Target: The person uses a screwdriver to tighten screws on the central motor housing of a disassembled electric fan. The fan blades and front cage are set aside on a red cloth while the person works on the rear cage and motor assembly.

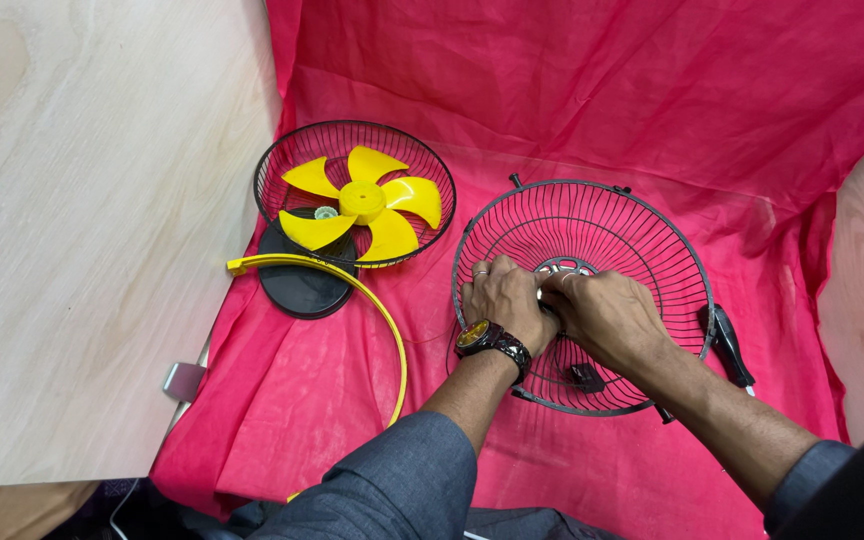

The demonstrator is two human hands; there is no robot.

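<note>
Right now the black wire fan guard (592, 290) lies flat, dished side up, on the pink cloth (572, 90) that covers the bench, towards the right of the cloth. It looks light and stiff, an open cage of thin wires that would spring a little under pressure and could bend if squeezed; I judge the outer rim or the solid centre ring the safest places to take hold, since the thin spokes give fingers little purchase.

Both hands meet at that centre ring. The left hand (502, 297), wearing a wristwatch and a ring, rests knuckles up with its fingers curled down onto the hub. The right hand (602, 315) comes in from the right, fingers bent and pinching at a small metal part at the hub; what exactly it pinches is hidden by the fingers. Both forearms slope in from the lower edge, sleeves pushed back.

Just beside the guard's right rim lies a black-handled tool (730, 347). Well to the left sits a second guard (355, 193) holding a yellow fan blade (364, 203), resting partly on a dark round base (302, 285), with a yellow rim band (372, 300) curving past it.
</note>
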